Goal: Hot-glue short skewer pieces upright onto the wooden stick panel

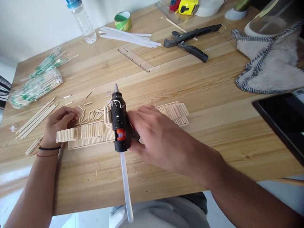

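Observation:
My right hand (156, 133) is wrapped around the handle of a black hot glue gun (117, 117). Its nozzle points away from me, and a long clear glue stick (126, 186) sticks out of its back end. Below the gun lies a long strip of short wooden stick pieces (90, 139) set side by side, with stepped raised parts; the gun and my right hand cover its middle. At the strip's left, my left hand (63, 122) has thumb and fingers pinched beside loose cut stick pieces (96, 113). What the fingertips hold cannot be made out.
Long thin sticks (36, 117) and plastic-wrapped stick packs (38, 85) lie left. Further back are a water bottle (83, 23), a tape roll (123, 21), white glue sticks (129, 36), a ruler (135, 58) and black cutters (190, 39). A cloth (268, 63) and phone (282, 117) lie right.

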`<state>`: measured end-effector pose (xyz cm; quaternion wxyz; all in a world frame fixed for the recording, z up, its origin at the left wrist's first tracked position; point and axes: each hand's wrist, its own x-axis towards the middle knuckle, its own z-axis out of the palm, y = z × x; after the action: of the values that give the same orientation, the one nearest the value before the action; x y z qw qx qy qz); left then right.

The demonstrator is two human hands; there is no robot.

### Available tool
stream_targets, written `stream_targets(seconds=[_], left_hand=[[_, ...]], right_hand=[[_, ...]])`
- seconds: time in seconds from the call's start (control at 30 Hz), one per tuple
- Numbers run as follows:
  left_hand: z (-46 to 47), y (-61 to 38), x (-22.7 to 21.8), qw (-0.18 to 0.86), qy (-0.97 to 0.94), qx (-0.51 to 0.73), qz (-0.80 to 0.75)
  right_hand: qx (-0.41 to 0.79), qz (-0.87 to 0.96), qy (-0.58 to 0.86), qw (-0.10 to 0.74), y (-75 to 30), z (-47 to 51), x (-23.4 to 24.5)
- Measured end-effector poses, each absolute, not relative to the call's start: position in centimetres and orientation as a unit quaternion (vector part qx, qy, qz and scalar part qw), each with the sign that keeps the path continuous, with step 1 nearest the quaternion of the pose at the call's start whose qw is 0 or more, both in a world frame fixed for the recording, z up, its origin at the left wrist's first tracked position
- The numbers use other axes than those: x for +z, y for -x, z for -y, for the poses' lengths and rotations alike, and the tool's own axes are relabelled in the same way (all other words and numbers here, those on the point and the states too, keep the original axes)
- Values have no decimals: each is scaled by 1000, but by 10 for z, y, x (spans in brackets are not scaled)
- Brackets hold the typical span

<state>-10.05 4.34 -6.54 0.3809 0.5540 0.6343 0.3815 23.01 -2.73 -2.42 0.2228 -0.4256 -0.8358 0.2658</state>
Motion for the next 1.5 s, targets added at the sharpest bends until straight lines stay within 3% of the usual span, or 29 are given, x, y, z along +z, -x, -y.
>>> stream_targets(seconds=[1.5], left_hand=[[-42, 110, -64, 388, -573, 356, -627]], right_hand=[[277, 832, 418, 237, -228, 27, -21]])
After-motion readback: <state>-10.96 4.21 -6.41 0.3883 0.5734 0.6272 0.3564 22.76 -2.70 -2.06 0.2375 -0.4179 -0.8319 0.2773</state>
